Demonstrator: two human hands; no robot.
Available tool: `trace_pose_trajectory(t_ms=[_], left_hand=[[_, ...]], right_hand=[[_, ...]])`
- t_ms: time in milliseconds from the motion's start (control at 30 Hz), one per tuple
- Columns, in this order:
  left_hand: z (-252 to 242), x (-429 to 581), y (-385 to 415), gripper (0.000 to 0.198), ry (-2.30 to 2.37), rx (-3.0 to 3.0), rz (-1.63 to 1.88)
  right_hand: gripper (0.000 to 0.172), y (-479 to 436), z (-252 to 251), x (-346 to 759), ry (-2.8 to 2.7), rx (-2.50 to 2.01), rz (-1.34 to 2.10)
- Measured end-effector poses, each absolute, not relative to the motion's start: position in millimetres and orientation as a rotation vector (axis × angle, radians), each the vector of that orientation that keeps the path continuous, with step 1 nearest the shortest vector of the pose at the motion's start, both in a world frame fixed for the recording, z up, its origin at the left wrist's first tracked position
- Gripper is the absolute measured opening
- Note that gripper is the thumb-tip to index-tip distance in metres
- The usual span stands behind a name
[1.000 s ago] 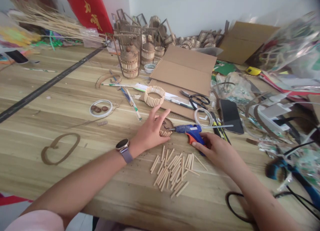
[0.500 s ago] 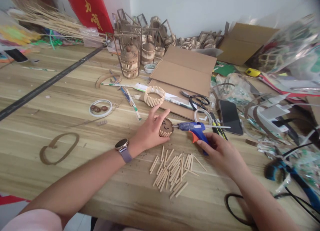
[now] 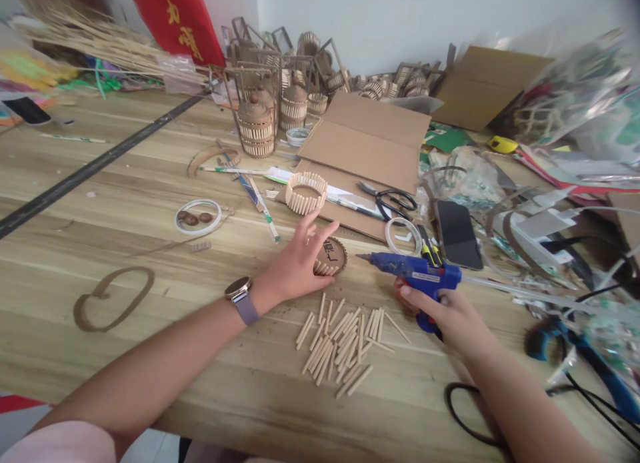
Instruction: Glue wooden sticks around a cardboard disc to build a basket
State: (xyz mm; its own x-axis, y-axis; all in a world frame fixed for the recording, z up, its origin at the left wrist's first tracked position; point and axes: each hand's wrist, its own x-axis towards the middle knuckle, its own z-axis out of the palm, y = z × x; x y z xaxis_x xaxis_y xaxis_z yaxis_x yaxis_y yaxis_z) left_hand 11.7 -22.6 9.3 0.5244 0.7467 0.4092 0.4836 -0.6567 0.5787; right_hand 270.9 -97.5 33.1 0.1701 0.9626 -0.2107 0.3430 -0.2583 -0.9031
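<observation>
My left hand (image 3: pixel 300 259) is at the near-left rim of a round brown base (image 3: pixel 336 253) with dark characters on it. The thumb lies along its near edge, index and middle fingers are raised, and the lower fingers are hidden. A few short sticks stand along the base's near rim. My right hand (image 3: pixel 447 313) is wrapped around the handle of a blue glue gun (image 3: pixel 410 268), whose nozzle points left, a short gap from the base. A clear glue stick sticks out of its back. Between my hands lies a loose pile of short wooden sticks (image 3: pixel 343 343).
A ring of upright sticks (image 3: pixel 306 193) stands behind my left hand. Scissors (image 3: pixel 393 197), a tape roll (image 3: pixel 403 236) and a phone (image 3: pixel 459 234) lie beyond the glue gun. Small lidded stick baskets (image 3: pixel 256 126) and cardboard (image 3: pixel 367 139) are at the back. Cables run at right.
My right hand has drawn the glue gun to the right, away from the base, and its nozzle has come clear of the rim. My left hand stays at the base.
</observation>
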Motion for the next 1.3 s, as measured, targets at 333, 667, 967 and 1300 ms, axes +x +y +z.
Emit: trace_pose_trajectory(t_ms=[333, 667, 967, 1300], left_hand=[[6.2, 10.8, -23.7, 0.101, 1.099, 2.327, 0.877], [1.9, 10.8, -21.4, 0.101, 1.127, 2.292, 0.890], [2.2, 10.2, -20.3, 0.101, 1.114, 2.269, 0.873], [3.1, 11.0, -19.5, 0.099, 1.112, 2.272, 0.865]], right_hand=[[0.037, -100.5, 24.9, 264.9, -1.613, -1.651, 1.012], [0.025, -102.3, 30.8, 250.7, -1.820, -1.691, 0.845], [0.026, -103.9, 25.1, 248.9, -1.930, -1.682, 0.711], [0.026, -102.9, 21.2, 247.1, -1.946, -1.644, 0.684]])
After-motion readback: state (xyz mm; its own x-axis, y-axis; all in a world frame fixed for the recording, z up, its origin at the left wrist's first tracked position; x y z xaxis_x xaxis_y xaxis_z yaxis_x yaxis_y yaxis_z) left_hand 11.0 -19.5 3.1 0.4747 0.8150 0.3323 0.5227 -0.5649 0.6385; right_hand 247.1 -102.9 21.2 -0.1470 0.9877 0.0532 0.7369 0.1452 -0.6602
